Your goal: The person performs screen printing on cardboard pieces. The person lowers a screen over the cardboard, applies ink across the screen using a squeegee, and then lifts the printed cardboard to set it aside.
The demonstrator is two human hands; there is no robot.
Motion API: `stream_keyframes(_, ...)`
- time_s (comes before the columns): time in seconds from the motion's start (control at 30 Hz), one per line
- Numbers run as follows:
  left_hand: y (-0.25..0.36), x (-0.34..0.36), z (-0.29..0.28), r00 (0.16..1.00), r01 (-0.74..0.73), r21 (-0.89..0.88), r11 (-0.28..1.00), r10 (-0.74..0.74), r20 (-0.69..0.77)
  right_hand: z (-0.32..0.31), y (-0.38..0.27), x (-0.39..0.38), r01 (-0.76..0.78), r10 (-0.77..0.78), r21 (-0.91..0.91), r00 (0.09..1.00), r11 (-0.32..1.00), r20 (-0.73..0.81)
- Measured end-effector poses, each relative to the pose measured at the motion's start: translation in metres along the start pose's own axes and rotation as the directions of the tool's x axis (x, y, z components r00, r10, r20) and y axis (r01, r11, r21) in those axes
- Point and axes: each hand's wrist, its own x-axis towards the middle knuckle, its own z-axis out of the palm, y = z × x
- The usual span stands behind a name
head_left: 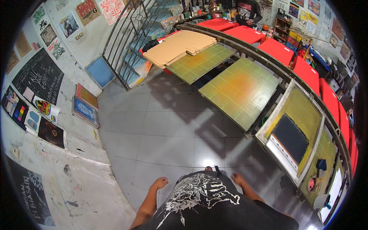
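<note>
My left hand [161, 182] hangs beside my dark printed shirt, above the grey tiled floor. Its fingers are loosely curled in, and nothing shows in them. On the other side of my body, my right hand [238, 179] is also low, fingers bent and no object visible in it. Neither hand touches anything. Nearest to the right hand is a framed printing screen [315, 115] with a dark block of ink on its mesh, tilted over the bench. Left of it lies a green-yellow printing board [241, 90] with an orange stain.
Brown cardboard sheets [180, 46] cover part of another board [201, 63]. Red shirts [276, 50] line the rail behind. A metal stair railing [126, 42] stands far left; frames [85, 109] lean on the left wall. An ink tub [312, 184] sits far right. Another person [248, 13] stands at the back.
</note>
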Motion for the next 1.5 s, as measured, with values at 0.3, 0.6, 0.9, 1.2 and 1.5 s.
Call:
stream_keyframes(0.3,-0.007,0.077,-0.076,0.888,0.179,0.014,0.984,-0.156,-0.432,-0.099,-0.248,0.135,0.235,-0.206,0.414,0.972,0.879,-0.115)
stream_keyframes(0.6,0.234,0.379,-0.422,0.570,-0.373,0.552,0.746,0.654,-0.498,-0.078,-0.371,0.207,0.162,-0.064,0.474,0.974,0.865,-0.216)
stream_keyframes(0.9,0.392,0.574,-0.519,0.372,-0.572,0.766,0.294,0.925,-0.077,-0.042,-0.423,0.207,0.118,0.254,0.671,0.867,0.732,-0.429)
stream_keyframes(1.2,0.417,0.584,-0.523,0.606,-0.439,0.819,0.370,0.795,-0.034,-0.045,-0.457,0.223,0.125,0.316,0.630,0.780,0.766,-0.539)
stream_keyframes(1.5,0.402,0.624,-0.540,0.412,-0.479,0.846,0.235,0.911,-0.021,-0.060,-0.486,0.237,0.191,0.247,0.604,0.788,0.774,-0.564)
